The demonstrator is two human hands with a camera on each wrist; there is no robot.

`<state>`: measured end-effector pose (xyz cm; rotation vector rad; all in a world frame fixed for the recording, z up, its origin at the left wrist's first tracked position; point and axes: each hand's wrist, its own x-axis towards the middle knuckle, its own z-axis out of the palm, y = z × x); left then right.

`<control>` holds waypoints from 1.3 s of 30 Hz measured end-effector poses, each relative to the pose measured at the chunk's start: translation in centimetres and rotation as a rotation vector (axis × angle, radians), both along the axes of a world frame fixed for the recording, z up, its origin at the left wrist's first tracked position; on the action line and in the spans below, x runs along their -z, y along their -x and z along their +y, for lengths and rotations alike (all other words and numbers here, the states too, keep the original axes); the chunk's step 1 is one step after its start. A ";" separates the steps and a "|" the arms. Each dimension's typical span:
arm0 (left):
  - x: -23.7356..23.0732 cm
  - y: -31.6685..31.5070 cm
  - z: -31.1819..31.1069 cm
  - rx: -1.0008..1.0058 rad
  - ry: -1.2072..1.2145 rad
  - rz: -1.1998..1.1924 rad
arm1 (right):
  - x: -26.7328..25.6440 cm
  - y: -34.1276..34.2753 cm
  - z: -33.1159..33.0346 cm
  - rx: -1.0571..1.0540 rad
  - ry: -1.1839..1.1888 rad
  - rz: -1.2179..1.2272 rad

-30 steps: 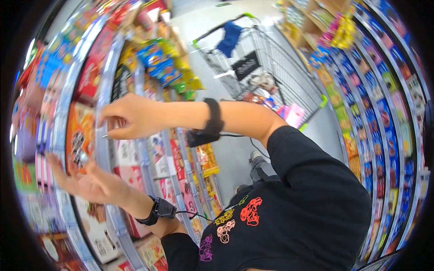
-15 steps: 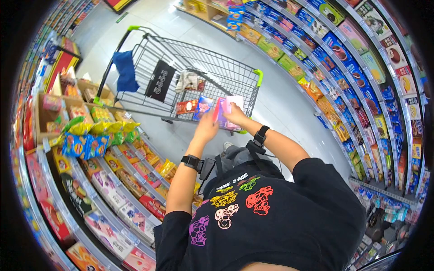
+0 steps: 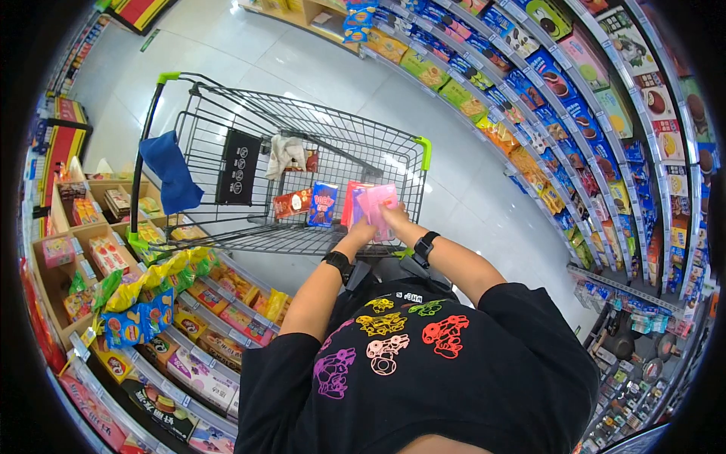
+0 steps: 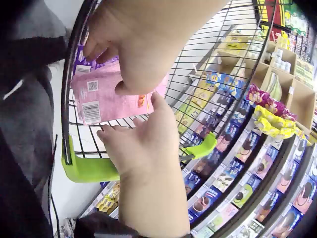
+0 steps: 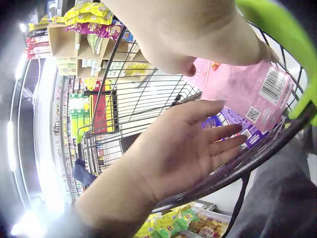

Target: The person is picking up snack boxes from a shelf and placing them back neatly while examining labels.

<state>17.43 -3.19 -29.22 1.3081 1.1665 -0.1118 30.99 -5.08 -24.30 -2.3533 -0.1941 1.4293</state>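
Observation:
In the head view, both hands work over the near right corner of a shopping cart (image 3: 318, 113). My right hand (image 3: 395, 218) holds a pale pink snack box (image 3: 378, 197), thumb at one edge and fingers along another. The box's barcode side faces up in both wrist views. Close beside it is my left hand (image 3: 363, 231), palm inward, its extended fingers by a purple box (image 5: 242, 120) that the pink one partly covers. A blue snack box (image 3: 323, 204) and a red-brown packet (image 3: 293, 203) lie to the left in the cart.
A blue cloth (image 3: 171, 170) hangs over the cart handle. Farther inside the cart sits a whitish bag (image 3: 286, 156). Wooden bins (image 3: 91, 227) and snack shelves (image 3: 181, 333) stand at the left, with tall biscuit shelves (image 3: 560, 98) along the right. Pale floor tiles (image 3: 469, 212) lie between.
Both hands have swung from the left shelves to the cart, the right bringing the pink box. Over the last half second, the hands stay at the boxes while the head view shifts.

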 end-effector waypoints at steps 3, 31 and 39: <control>1.6 -0.4 -0.2 -0.120 0.225 -0.201 | 4.0 -0.7 -0.6 0.013 -0.131 0.143; -45.7 -1.2 -24.9 -1.434 -0.995 -0.686 | -37.8 1.4 -9.7 -0.922 -1.146 1.388; -48.8 1.2 -41.8 -1.623 -1.054 -0.934 | -41.4 10.2 -22.9 -1.155 -0.155 1.892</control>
